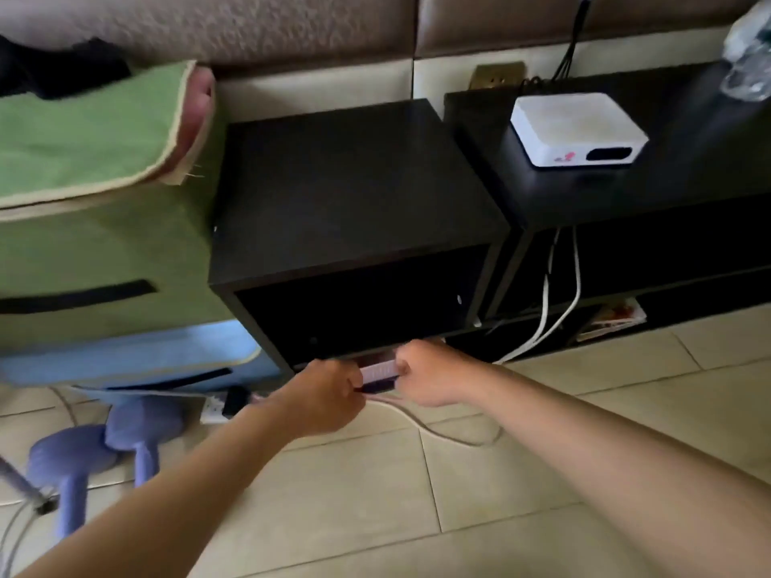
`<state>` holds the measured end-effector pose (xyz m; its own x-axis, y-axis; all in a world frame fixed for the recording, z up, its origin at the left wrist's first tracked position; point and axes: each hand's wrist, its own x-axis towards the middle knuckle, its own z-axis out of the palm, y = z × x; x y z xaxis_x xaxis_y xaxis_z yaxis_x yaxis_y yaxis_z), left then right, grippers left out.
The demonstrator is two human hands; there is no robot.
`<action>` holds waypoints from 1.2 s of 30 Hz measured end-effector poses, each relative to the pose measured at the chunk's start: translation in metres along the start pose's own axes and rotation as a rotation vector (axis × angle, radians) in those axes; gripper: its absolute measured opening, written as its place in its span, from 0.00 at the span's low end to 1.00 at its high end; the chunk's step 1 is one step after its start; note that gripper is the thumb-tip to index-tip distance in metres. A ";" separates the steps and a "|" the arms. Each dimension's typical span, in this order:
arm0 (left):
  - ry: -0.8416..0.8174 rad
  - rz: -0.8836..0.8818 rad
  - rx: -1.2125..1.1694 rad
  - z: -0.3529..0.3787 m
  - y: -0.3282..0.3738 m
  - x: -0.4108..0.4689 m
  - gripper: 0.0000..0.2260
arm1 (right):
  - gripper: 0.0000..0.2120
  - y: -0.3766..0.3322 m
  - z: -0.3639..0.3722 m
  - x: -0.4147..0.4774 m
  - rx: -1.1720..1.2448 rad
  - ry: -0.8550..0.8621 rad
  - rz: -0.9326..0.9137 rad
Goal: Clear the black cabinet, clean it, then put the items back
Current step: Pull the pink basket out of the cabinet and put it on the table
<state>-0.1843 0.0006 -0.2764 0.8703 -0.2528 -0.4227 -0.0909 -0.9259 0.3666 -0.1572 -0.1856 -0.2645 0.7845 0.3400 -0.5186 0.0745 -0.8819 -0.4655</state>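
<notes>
1. Both hands are working low at the bottom front edge of the black cabinet (354,189), just above the floor (459,515).
2. The left hand (321,396) and right hand (434,375) are each gripping one end of a pale flat item (377,371), fingers (406,365) curling tight round it. The item is blurring, so its kind is unclear.
3. The item is sitting at the mouth of the lowest opening.
4. The cabinet top is showing bare and the upper compartment is looking dark, with nothing visible inside.
5. Judging: either clearing is nearly finishing or putting back is just starting; cannot tell which.
6. No cloth is showing, so cleaning is probably pending.
</notes>
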 end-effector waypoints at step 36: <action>0.339 -0.625 -0.521 0.102 -0.048 0.111 0.06 | 0.07 0.096 0.062 0.074 0.660 0.346 0.488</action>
<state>-0.1328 -0.0116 -0.4257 0.7914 0.4305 -0.4340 0.6102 -0.6002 0.5172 -0.1295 -0.2246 -0.3918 0.7859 -0.2365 -0.5714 -0.6028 -0.4987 -0.6228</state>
